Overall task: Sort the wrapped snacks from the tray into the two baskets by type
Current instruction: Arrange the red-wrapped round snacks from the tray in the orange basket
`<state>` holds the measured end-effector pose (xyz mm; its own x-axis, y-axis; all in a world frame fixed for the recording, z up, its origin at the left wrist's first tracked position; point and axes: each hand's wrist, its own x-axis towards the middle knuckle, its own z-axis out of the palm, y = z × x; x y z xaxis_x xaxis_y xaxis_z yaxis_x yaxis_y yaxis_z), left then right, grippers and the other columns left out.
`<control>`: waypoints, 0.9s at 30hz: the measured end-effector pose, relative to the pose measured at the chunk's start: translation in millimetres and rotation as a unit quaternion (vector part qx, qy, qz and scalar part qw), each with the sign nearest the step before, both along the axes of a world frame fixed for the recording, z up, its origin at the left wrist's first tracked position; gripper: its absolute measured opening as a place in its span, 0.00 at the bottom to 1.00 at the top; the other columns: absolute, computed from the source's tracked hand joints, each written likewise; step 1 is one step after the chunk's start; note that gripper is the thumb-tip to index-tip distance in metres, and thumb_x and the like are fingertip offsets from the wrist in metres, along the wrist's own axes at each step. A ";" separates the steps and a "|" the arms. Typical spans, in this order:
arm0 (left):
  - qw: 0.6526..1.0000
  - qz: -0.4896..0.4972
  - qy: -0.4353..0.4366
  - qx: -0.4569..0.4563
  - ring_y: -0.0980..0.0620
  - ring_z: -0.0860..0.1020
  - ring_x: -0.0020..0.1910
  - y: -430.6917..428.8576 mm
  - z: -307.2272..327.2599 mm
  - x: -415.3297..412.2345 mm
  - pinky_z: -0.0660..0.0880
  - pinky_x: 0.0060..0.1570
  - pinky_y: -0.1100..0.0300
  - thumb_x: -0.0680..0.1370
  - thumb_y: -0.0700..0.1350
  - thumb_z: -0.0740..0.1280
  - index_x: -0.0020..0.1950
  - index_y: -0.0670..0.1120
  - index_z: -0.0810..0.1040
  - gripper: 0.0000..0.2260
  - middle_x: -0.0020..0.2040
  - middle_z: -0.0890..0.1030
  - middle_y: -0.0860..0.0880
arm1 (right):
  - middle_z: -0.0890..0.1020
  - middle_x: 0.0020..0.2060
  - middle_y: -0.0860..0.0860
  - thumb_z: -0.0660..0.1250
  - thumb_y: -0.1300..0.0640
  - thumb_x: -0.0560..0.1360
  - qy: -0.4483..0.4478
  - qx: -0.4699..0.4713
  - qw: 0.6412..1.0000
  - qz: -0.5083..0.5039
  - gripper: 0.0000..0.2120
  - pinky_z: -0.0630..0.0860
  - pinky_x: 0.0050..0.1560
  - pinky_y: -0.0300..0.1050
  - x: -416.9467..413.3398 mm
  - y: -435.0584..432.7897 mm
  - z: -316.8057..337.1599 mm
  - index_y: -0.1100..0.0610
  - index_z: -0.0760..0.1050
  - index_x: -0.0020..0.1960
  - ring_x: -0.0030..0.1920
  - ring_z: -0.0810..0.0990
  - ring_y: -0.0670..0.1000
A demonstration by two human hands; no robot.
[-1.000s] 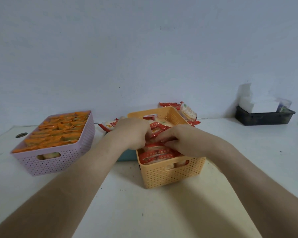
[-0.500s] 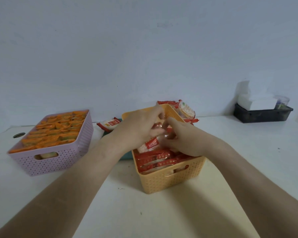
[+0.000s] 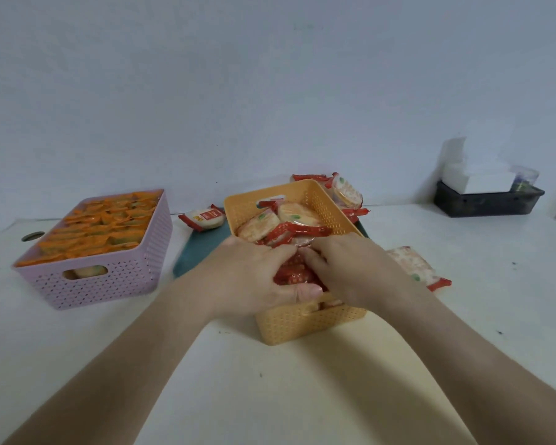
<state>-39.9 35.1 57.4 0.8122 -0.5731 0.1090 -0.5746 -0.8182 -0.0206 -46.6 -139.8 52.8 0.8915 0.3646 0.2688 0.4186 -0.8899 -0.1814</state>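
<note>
From the head camera I see both hands sunk into the near end of the yellow basket (image 3: 305,322): my left hand (image 3: 254,277) and right hand (image 3: 347,271) have their fingers curled shut around a bunch of red-wrapped snacks (image 3: 294,271) between them. More red packs lie loose at the basket's far end. The basket sits partly on the teal tray (image 3: 196,252), which carries one red pack (image 3: 203,218) at its back. The purple basket (image 3: 109,277) on the left is filled with orange-wrapped snacks (image 3: 100,226). Another pack (image 3: 414,268) lies on the desk (image 3: 302,396) to the right
</note>
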 end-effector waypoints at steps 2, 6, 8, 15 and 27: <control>0.999 0.009 0.010 0.031 0.53 0.74 0.58 8.7 2.4 7.9 0.60 0.57 0.56 0.65 0.77 0.41 0.64 0.61 0.70 0.38 0.54 0.81 0.56 | 0.80 0.42 0.51 0.51 0.48 0.82 -0.015 -0.032 0.999 0.023 0.17 0.75 0.41 0.52 -0.9 7.0 -3.2 0.53 0.76 0.49 0.44 0.79 0.57; 0.998 0.019 0.033 0.057 0.53 0.74 0.56 14.6 4.0 13.9 0.53 0.65 0.55 0.66 0.75 0.40 0.57 0.59 0.71 0.34 0.44 0.75 0.57 | 0.81 0.40 0.50 0.46 0.47 0.82 -0.022 -0.005 1.000 0.002 0.22 0.76 0.41 0.52 -0.2 18.3 -12.2 0.54 0.76 0.48 0.42 0.80 0.56; 0.998 0.012 0.038 0.041 0.55 0.73 0.50 15.2 5.3 13.0 0.54 0.64 0.54 0.69 0.74 0.43 0.51 0.60 0.68 0.26 0.38 0.72 0.59 | 0.79 0.39 0.50 0.47 0.48 0.82 -0.025 0.006 1.000 -0.016 0.18 0.76 0.42 0.53 1.3 18.8 -13.5 0.54 0.72 0.47 0.40 0.78 0.56; 0.992 -0.006 0.080 0.096 0.58 0.68 0.46 12.4 10.4 13.0 0.60 0.59 0.52 0.74 0.71 0.45 0.46 0.58 0.72 0.23 0.40 0.72 0.61 | 0.80 0.44 0.52 0.54 0.51 0.81 0.037 0.013 0.999 0.025 0.11 0.75 0.47 0.53 -3.5 12.0 4.0 0.56 0.71 0.51 0.44 0.78 0.54; 0.981 0.143 -0.039 0.121 0.52 0.73 0.39 8.3 16.8 78.1 0.70 0.48 0.53 0.74 0.60 0.66 0.40 0.53 0.71 0.12 0.39 0.77 0.55 | 0.76 0.42 0.46 0.62 0.49 0.77 -0.051 -0.149 0.987 -0.039 0.14 0.60 0.66 0.62 74.9 15.4 14.3 0.53 0.68 0.60 0.53 0.78 0.55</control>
